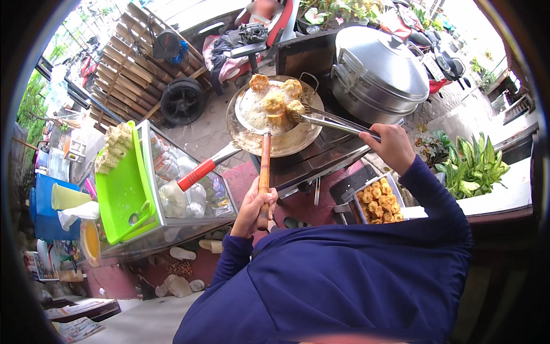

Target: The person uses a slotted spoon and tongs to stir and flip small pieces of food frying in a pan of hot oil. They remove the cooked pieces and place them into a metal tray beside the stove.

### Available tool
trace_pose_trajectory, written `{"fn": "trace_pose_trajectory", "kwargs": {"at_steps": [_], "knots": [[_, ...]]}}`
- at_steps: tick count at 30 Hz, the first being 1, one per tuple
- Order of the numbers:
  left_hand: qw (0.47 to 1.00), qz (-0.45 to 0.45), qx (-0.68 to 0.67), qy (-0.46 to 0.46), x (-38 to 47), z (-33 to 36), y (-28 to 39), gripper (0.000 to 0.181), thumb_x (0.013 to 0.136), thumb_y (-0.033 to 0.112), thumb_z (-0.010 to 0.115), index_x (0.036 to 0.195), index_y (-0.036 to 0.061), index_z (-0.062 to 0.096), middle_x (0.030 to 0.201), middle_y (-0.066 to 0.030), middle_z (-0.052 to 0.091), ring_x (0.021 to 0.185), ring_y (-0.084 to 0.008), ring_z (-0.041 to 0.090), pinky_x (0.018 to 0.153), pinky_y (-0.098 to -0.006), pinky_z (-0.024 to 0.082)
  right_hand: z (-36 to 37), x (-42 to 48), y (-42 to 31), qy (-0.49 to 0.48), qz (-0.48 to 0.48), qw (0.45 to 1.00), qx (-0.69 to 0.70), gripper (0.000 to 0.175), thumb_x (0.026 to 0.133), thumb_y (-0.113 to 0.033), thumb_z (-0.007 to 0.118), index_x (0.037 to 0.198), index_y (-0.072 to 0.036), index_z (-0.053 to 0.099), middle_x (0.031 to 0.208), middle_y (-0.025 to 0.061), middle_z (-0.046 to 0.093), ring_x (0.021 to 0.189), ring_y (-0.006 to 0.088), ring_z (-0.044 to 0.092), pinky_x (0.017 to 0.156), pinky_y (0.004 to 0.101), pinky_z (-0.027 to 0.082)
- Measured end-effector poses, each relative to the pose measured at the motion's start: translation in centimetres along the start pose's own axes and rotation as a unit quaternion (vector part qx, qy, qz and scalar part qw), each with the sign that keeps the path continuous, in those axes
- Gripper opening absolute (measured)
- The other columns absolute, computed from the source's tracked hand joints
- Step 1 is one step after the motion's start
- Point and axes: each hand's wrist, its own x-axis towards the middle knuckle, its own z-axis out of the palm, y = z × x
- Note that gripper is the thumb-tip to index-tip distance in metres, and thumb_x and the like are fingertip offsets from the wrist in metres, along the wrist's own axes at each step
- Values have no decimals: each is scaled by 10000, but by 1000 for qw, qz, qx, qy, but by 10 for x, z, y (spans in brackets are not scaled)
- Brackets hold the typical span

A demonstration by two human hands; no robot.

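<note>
My left hand (256,207) grips the bamboo-like wooden handle (265,172) of a round strainer. The strainer's bowl lies over a wok (296,144) of foaming oil, its rim partly hidden by froth. Several golden fried pieces (273,102) rest on or in the strainer. In my right hand (392,144) are metal tongs (339,122), whose tips touch a fried piece (295,107) at the right side of the group. A red handle (196,175) sticks out from the wok's left side.
A large lidded steamer pot (382,77) stands right of the wok. Below it, a plastic container (400,195) holds fried pieces. At left, a green tray (124,189) with pale uncooked-looking pieces (115,146) sits on a glass case (189,189). A person's wheeled seat (275,26) is beyond.
</note>
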Motion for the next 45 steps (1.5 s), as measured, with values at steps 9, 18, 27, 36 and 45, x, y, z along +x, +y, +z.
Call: {"fn": "trace_pose_trajectory", "kwargs": {"at_steps": [9, 18, 27, 36, 45], "knots": [[999, -7, -36, -23, 0, -3, 1, 586, 820, 22, 478, 1344, 49, 217, 803, -64, 489, 575, -96, 502, 454, -204, 476, 6, -11, 5, 43, -135, 980, -141, 255, 853, -275, 619, 839, -40, 522, 695, 95, 557, 602, 289, 600, 554, 377, 484], [1000, -8, -23, -16, -2, -3, 1, 627, 816, 34, 491, 1365, 47, 189, 800, -64, 481, 581, -93, 499, 448, -198, 470, 8, -7, 0, 79, -186, 948, -247, 296, 836, -289, 623, 970, -34, 558, 763, 46, 545, 652, 198, 597, 575, 321, 465], [999, -6, -33, -20, 0, -4, -2, 610, 820, 36, 493, 1356, 50, 202, 797, -61, 484, 581, -88, 494, 445, -194, 466, -5, 7, -11, 82, -234, 921, -299, 266, 821, -290, 622, 929, -52, 570, 735, 19, 505, 629, 151, 550, 584, 291, 429], [999, -11, -44, -23, 0, -9, -1, 613, 817, 26, 489, 1357, 54, 200, 797, -57, 484, 583, -88, 495, 450, -199, 475, -16, 16, 5, 104, -322, 886, -316, 244, 819, -268, 626, 940, -59, 596, 722, 1, 483, 619, 123, 515, 553, 273, 395], [999, -3, -29, -20, -2, -9, 4, 627, 815, 43, 499, 1361, 49, 189, 787, -48, 470, 587, -83, 490, 453, -200, 477, -17, 5, 35, 121, -330, 878, -325, 262, 818, -265, 650, 976, -62, 602, 748, -10, 516, 642, 114, 538, 553, 272, 399]]}}
